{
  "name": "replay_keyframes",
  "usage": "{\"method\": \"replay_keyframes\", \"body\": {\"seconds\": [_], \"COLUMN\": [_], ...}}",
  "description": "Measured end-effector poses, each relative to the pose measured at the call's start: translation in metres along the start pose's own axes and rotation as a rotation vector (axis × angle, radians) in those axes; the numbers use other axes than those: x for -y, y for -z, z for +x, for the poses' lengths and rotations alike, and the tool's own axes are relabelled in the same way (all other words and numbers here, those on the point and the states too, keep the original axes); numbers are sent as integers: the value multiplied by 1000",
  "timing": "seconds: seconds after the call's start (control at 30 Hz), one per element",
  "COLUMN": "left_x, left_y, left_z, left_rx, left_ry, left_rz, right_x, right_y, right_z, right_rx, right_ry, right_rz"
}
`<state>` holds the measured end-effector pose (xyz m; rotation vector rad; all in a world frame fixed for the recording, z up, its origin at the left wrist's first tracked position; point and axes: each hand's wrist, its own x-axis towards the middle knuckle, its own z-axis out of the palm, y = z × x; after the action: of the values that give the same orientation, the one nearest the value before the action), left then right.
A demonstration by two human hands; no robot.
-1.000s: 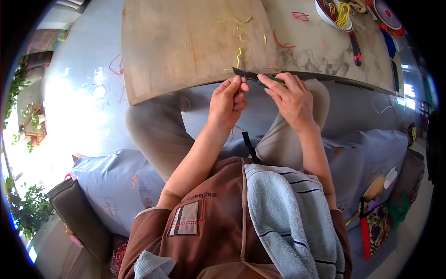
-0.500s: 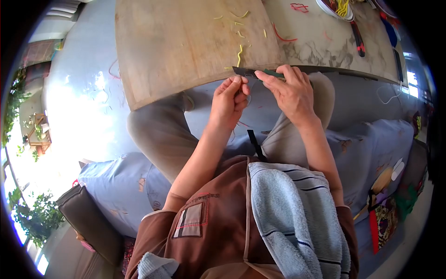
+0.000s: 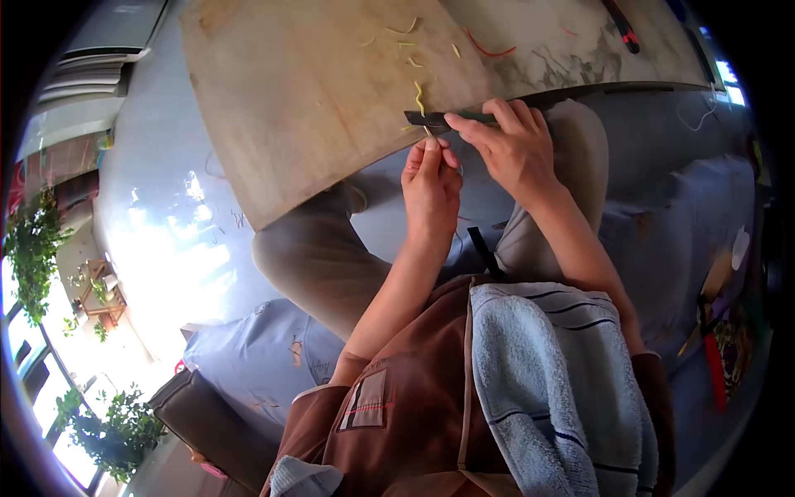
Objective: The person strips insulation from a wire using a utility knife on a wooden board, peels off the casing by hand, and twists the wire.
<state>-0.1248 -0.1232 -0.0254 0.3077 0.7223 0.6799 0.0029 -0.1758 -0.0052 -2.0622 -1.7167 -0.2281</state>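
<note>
My left hand (image 3: 431,182) is closed just off the edge of a wooden board, thumb and forefinger pinching a thin wire (image 3: 427,131) whose short tip sticks up. In my right hand (image 3: 517,153) is a utility knife (image 3: 425,118) with a dark blade and a green handle. Its blade lies level across the board's near edge, close to the wire tip; whether they touch I cannot tell. Just beyond the blade, a wavy yellow strand (image 3: 419,98) rests on the wooden board (image 3: 315,99).
Several yellow scraps (image 3: 403,28) and a red strand (image 3: 489,48) lie farther back. A red-and-black tool (image 3: 625,29) is on the marbled tabletop (image 3: 563,62). A light blue towel (image 3: 530,373) hangs over the brown apron (image 3: 422,398). My knees are below the board's edge.
The view has turned, so the board sits higher and more slanted. The wire tip now shows above my left fingertips, slightly below the blade. Both hands keep their grip.
</note>
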Motion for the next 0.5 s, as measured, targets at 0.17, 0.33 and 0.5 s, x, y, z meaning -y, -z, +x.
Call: {"method": "replay_keyframes", "body": {"seconds": [0.17, 0.33, 0.5], "left_x": [0, -4, -3], "left_y": [-5, -9, -9], "left_z": [2, 0, 2], "left_rx": [-47, -70, -91], "left_ry": [14, 39, 82], "left_rz": [-19, -36, -39], "right_x": [4, -1, -8], "right_y": [-6, -6, 1], "right_z": [9, 9, 2], "right_rx": [-12, -26, -9], "right_ry": [-31, 14, 23], "right_rz": [14, 13, -15]}}
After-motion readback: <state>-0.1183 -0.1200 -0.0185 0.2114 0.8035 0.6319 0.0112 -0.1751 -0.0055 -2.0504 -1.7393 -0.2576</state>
